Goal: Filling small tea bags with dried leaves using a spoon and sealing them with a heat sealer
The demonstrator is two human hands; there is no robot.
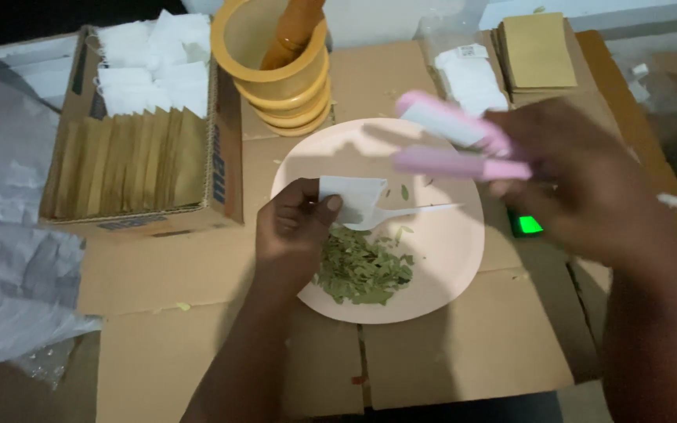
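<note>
While my left hand (295, 227) is pinching a small white bag (352, 197) over the plate (448, 251), my right hand (581, 184) is gripping a pink sealer (456, 145) beside the mortar (280, 70).

Flattened brown cardboard sheets (448, 345) cover my work surface, and directly on them sit a pale plate (448, 258), a yellow mortar (280, 74), an open box (225, 157) of paper sachets, brown envelopes (538, 51) — and crumpled plastic sheeting (9, 235) at my left.
</note>
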